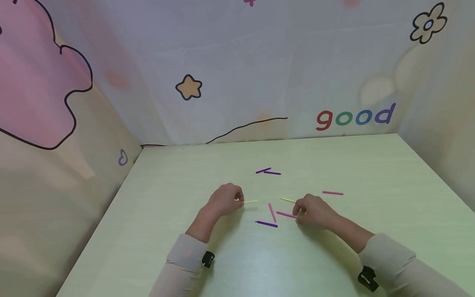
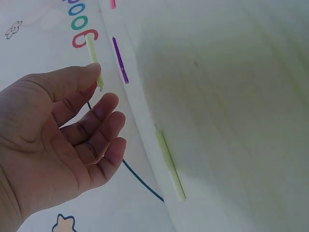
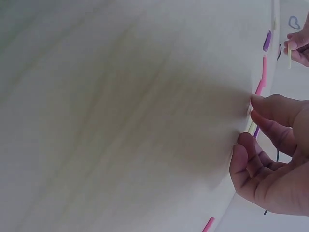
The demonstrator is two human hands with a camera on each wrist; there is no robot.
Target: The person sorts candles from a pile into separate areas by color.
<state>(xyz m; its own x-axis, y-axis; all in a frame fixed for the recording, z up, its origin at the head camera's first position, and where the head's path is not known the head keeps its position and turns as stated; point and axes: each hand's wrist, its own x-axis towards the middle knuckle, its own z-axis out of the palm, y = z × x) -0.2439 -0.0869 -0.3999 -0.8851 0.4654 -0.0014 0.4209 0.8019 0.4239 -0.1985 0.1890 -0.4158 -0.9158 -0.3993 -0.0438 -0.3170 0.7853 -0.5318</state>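
In the head view my left hand (image 1: pixel 226 199) pinches a thin yellow candle (image 1: pixel 250 201) by one end, held just above the table. The left wrist view shows this yellow candle (image 2: pixel 91 48) between thumb and forefinger, with the other fingers loosely bent. A second pale yellow candle (image 2: pixel 171 166) lies near that hand. My right hand (image 1: pixel 313 211) is low over the table, thumb and forefinger at the right end of a pink candle (image 1: pixel 285 214), seeming to pinch it. Its grip is partly hidden. Another yellow candle (image 1: pixel 287 199) lies partly behind those fingers.
Between the hands lie a pink candle (image 1: pixel 272 212) and a purple candle (image 1: pixel 266 224). Farther back, two purple candles (image 1: pixel 272 173) touch or nearly touch. One pink candle (image 1: pixel 332 192) is off to the right. A printed cloth (image 1: pixel 237 82) stands behind the pale table (image 1: pixel 178 173).
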